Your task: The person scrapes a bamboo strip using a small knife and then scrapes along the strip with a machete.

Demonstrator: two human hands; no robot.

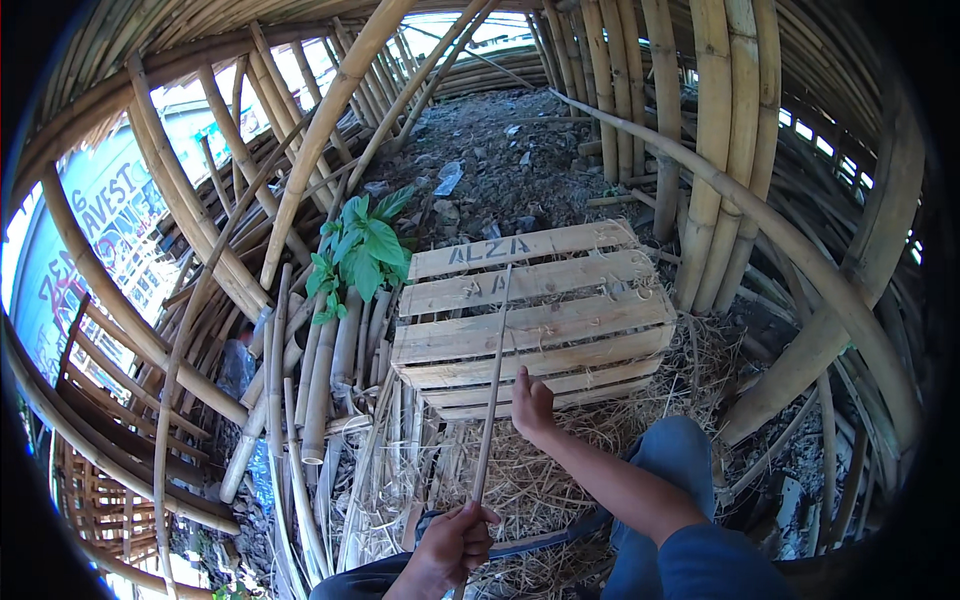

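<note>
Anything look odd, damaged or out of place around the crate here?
Nothing looks broken. The crate sits tilted on loose straw, and a green plant grows up between the bamboo poles beside it. The left hand holds a thin stick; the right hand rests against the crate.

Green leafy plant (357, 250) growing among leaning bamboo poles (300, 150). Cut bamboo lengths (320, 380) stacked left. Dry straw (560, 470) on ground; scattered litter (447, 178) on dirt beyond.

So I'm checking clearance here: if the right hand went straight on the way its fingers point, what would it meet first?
Probably the wooden crate: the right hand already rests at its near edge, beside the thin bamboo strip, though depth is unclear.
</note>
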